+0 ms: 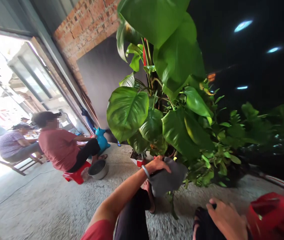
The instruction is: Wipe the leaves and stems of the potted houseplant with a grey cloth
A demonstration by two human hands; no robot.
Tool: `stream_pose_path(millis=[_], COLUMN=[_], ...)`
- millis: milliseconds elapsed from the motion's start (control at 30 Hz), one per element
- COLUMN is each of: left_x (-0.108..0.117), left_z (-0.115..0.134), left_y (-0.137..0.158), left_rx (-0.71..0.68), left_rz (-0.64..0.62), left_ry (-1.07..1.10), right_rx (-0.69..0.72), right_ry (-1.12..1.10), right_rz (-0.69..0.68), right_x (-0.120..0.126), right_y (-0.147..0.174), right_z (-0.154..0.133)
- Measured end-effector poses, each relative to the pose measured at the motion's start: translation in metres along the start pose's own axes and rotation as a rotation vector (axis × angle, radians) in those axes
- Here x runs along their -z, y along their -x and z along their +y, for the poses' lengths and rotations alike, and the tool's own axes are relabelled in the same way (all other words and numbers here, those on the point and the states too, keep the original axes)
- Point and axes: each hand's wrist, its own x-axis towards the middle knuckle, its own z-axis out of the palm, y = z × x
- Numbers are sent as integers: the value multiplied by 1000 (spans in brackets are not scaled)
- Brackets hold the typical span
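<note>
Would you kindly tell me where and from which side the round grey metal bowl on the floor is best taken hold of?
I would take the round grey metal bowl by its near rim, coming down from above. It sits upright and open on the concrete floor, and the red plastic stool crowds its left side, while the near side looks free.

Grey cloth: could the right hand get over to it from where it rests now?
Probably yes. The right hand rests on the knee, nothing lies between it and the grey cloth, which the left hand presses.
</note>
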Motion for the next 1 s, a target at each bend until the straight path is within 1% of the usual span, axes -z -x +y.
stream_pose_path(millis=[33,67,100,133,167,200,233,267,300,333,367,400,433,467,533,567,600,633,700,733,767,800,833,867,900,933,967,1000], left_x=[14,29,44,57,67,75,78,78,74,67,59,50,42,36,29,29,29,30,28,25,19,11,1,-11,-23,-33,-40,-43], left_z=[2,8,18,32,48,64,78,89,96,98,96,90,83,75,68,72,81,95,133,153,171,184,192,192,186,174,157,138], left_y=[16,32,48,63,75,83,86,86,82,77,70,65,62,62,70,76,80,82,74,63,48,31,14,-1,-12,-18,-18,-13], left_rx=[-4,-43,-120,-221,-332,-441,-534,-594,-619,-614,-582,-536,-485,-440,-392,-409,-461,-544,-759,-865,-938,-964,-942,-892,-858,-841,-848,-889], left_rz=[-97,-186,-254,-275,-235,-152,-41,71,168,250,309,339,338,309,190,122,70,39,29,60,92,137,224,289,301,260,166,32], left_ry=[11,32,68,105,155,226,319,422,518,591,625,616,578,527,446,421,405,396,376,380,364,320,241,105,-46,-200,-343,-449], right_rx=[-4,-7,-3,3,8,14,19,24,34,49,65,79,86,84,73,71,72,75,84,92,105,116,125,127,125,122,126,136], right_ry=[-1,-4,-9,-10,-9,-3,6,18,27,32,34,34,34,31,22,16,10,7,11,17,23,29,33,32,22,3,-28,-66], right_rz=[-15,-31,-40,-46,-46,-38,-27,-17,-4,10,21,29,37,45,49,44,38,33,31,37,48,63,81,96,108,117,131,148], right_x=[-1,0,1,2,3,4,5,4,3,1,-1,-4,-8,-11,-17,-18,-19,-19,-18,-18,-19,-20,-23,-27,-31,-36,-42,-47], right_y=[-2,-3,-5,-6,-7,-7,-7,-6,-5,-3,-2,-1,-1,-2,-6,-8,-10,-12,-14,-14,-13,-13,-12,-12,-13,-15,-18,-22], right_z=[3,4,4,3,-1,-5,-10,-15,-20,-25,-27,-29,-29,-28,-23,-21,-19,-17,-18,-19,-21,-23,-24,-24,-23,-20,-16,-11])
